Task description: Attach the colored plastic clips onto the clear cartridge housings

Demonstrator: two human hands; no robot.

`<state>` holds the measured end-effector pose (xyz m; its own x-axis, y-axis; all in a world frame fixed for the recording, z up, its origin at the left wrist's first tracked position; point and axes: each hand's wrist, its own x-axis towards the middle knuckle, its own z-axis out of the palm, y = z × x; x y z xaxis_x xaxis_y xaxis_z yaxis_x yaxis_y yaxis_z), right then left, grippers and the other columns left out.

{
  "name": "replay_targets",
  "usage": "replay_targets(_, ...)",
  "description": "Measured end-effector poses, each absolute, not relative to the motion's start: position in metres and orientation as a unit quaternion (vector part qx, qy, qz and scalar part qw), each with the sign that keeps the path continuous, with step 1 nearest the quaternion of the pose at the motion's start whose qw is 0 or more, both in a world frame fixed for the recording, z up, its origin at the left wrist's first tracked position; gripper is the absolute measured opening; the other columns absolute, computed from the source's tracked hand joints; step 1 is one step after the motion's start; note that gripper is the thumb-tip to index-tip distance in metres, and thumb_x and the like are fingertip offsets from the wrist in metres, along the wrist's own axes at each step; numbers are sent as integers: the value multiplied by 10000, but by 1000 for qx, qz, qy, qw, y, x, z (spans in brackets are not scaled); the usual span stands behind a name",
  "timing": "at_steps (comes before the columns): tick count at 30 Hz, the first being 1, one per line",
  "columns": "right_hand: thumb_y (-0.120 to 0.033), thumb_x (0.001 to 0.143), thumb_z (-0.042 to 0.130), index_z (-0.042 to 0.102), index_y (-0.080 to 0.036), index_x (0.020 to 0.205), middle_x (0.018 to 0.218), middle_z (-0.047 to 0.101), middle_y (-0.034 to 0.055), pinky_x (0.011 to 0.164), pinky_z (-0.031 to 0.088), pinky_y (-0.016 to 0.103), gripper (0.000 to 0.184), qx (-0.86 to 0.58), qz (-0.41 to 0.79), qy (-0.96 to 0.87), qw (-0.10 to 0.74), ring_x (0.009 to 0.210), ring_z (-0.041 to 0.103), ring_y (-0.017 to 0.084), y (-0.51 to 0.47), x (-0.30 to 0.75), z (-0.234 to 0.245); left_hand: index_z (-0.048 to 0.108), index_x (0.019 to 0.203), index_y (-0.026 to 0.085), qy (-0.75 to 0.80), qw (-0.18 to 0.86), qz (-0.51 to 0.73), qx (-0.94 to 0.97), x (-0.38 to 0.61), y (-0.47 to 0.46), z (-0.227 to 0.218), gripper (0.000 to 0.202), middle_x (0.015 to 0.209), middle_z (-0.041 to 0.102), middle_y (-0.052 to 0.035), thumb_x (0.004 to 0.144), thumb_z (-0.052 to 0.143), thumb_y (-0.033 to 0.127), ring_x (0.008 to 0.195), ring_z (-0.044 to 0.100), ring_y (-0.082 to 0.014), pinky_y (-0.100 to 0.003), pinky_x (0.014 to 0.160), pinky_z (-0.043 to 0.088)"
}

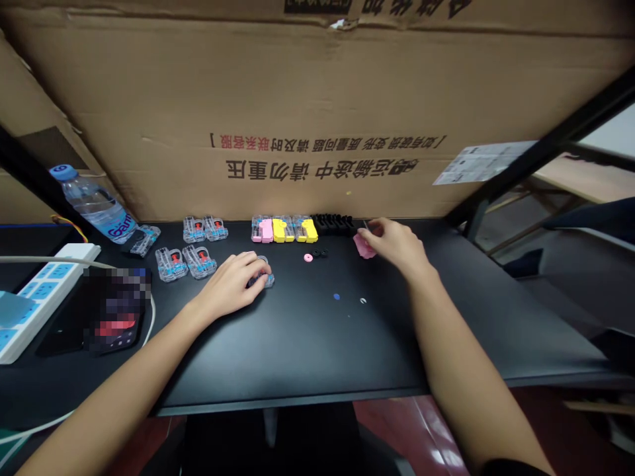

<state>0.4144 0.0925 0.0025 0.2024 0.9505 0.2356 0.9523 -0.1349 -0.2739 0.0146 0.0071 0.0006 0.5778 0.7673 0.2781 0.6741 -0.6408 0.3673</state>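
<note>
Two hands: left hand with fingers closed over a clear plastic part, right hand with fingers gripping a pink piece.

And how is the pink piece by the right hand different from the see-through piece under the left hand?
The pink piece is solid pink, but the see-through piece is clear plastic. The pink piece pokes out below the fingers of the right hand, while the left hand covers most of the see-through piece. Both are small and sit at the fingertips, above the black desk.
</note>
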Motion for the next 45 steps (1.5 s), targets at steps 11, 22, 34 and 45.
replay_targets(11, -642, 786, 772, 810, -220, 1143, 970, 811, 186, 716, 575, 483, 554, -747, -33, -646, 152, 816, 751, 372, 93, 413, -3, 716, 1124, 246, 424, 95, 203, 877, 13, 9, -2, 195, 1068, 727, -56, 1068, 529, 251, 1103, 653, -264, -397, 922, 474)
replay_targets(22, -377, 840, 661, 839, -167, 1088, 889, 806, 130, 807, 582, 412, 370, -692, 77, -621, 362, 864, 754, 301, 75, 364, 24, 716, 1127, 212, 392, 45, 199, 897, 13, 8, 0, 283, 1140, 716, -79, 1125, 498, 393, 1099, 617, -258, -401, 941, 488)
replay_targets(34, -447, 893, 749, 767, -185, 1279, 1019, 843, 91, 700, 623, 372, 467, -438, 397, -725, 353, 750, 734, 220, 32, 262, -3, 609, 1404, 215, 445, 119, 257, 850, 17, 4, 8, 399, 1404, 704, -111, 1078, 592, 443, 1339, 604, -295, -479, 1170, 434)
replay_targets(45, -597, 974, 699, 763, -189, 1318, 979, 843, 105, 756, 684, 452, 538, -423, 432, -714, 354, 867, 807, 285, 34, 263, -6, 554, 1497, 248, 452, 191, 302, 817, 19, 6, -5, 489, 1195, 784, -60, 1028, 633, 359, 1165, 704, -265, -479, 1164, 439)
